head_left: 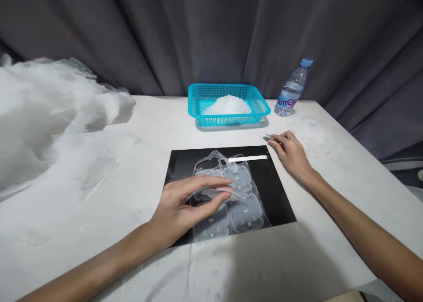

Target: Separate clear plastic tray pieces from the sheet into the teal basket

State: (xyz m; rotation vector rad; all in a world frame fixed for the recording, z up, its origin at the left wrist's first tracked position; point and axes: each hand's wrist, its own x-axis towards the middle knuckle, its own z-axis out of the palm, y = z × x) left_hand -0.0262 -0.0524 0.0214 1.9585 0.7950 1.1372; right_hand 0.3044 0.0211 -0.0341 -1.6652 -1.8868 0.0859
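Observation:
My left hand (185,200) is closed in a pinch on a thin, pale translucent piece (237,195), held above the black mat (279,196). Beneath it, a clear plastic sheet (243,211) with several rounded grey panels lies on the mat and runs past its front edge. My right hand (292,156) rests on the table just beyond the mat's right back corner. Its fingers are closed on small metal snips (269,138), whose pointed blades face left; the handles are mostly hidden. A white stick (249,159) lies across the back of the sheet and mat.
Behind the mat stands a blue plastic basket (228,120) with white fluffy filling (229,105) inside. A water bottle (291,93) is to its right. Clear plastic bags (59,112) are heaped at the left. A grey curtain (211,33) hangs along the white table's (152,117) back edge.

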